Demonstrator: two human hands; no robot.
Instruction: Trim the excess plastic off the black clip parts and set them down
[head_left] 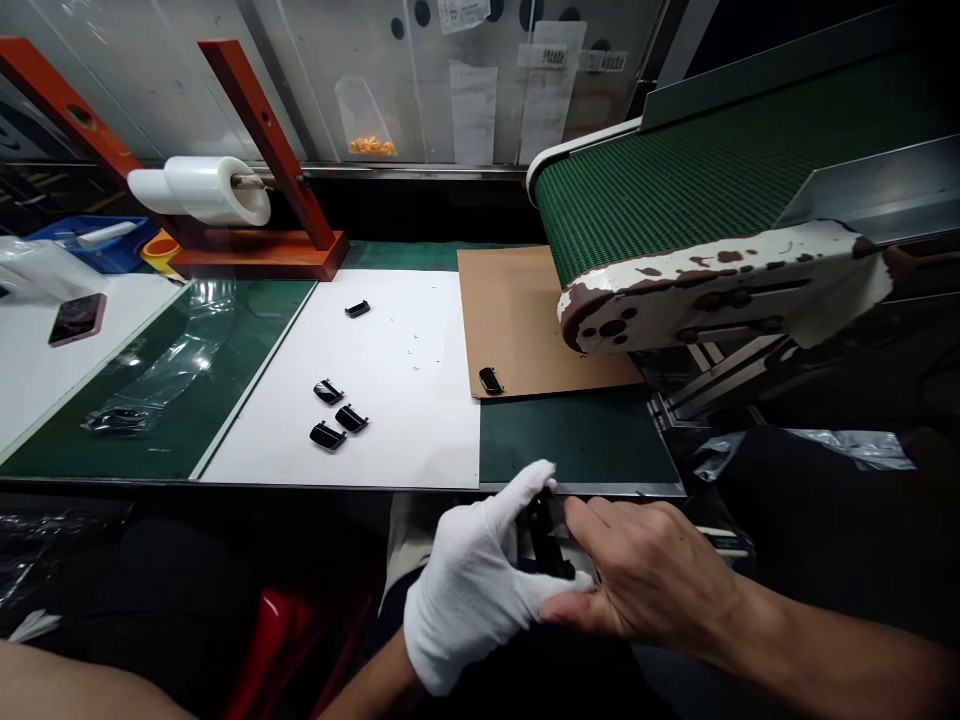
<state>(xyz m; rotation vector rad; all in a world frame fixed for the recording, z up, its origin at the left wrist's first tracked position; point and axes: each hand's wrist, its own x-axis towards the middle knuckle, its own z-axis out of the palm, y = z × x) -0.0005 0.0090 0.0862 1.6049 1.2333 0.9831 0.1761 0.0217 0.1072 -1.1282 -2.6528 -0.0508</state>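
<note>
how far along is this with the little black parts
Possibly done: a clear bag on the green mat holds something dark. In hand: the gloved left hand and bare right hand hold one black part between them. Seemingly left: three black parts grouped on the white sheet, a fourth farther back, a fifth on the brown cardboard.

Black part (541, 545) between the hands, largely out of sight behind left hand (480, 590) and right hand (645, 575); shape unclear.

Black part (541, 542) in gloved left hand (472, 585)
</note>
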